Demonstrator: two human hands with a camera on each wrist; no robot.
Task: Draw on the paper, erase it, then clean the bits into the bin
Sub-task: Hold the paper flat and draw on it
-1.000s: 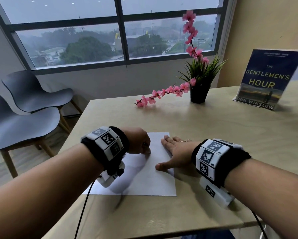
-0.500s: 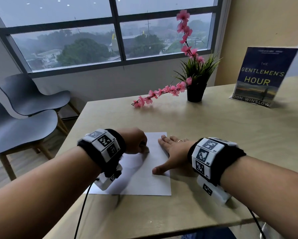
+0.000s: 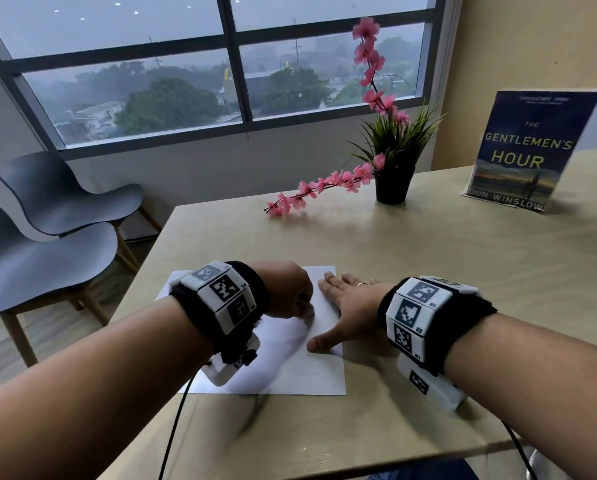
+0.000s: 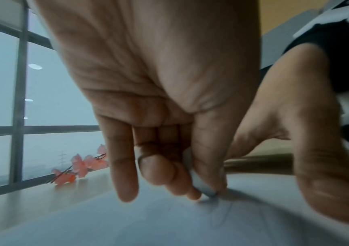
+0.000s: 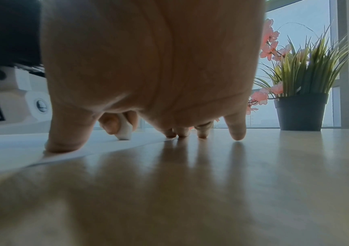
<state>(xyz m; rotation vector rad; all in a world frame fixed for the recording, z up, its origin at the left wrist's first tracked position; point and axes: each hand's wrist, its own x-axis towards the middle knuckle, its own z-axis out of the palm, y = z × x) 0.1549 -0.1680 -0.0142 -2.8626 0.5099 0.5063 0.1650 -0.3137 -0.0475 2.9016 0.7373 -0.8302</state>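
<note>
A white sheet of paper [image 3: 290,368] lies on the wooden table [image 3: 428,258] in front of me. My left hand [image 3: 290,292] pinches a small white eraser [image 4: 201,184] between thumb and fingers, its tip pressed on the paper [image 4: 127,221] beside faint pencil lines. The eraser [image 5: 124,131] also shows in the right wrist view. My right hand [image 3: 345,306] lies flat with spread fingers, thumb and palm holding down the sheet's right edge [image 5: 11,149]. No bin is in view.
A black pot with grass and a pink blossom branch [image 3: 392,181] stands at the back of the table. A book [image 3: 529,150] leans upright at the back right. Two grey chairs [image 3: 48,233] stand left of the table. Cables hang from both wrists.
My left hand with the eraser has shifted a little over the paper. The right hand stays pressed on the sheet. My head view has moved slightly.
</note>
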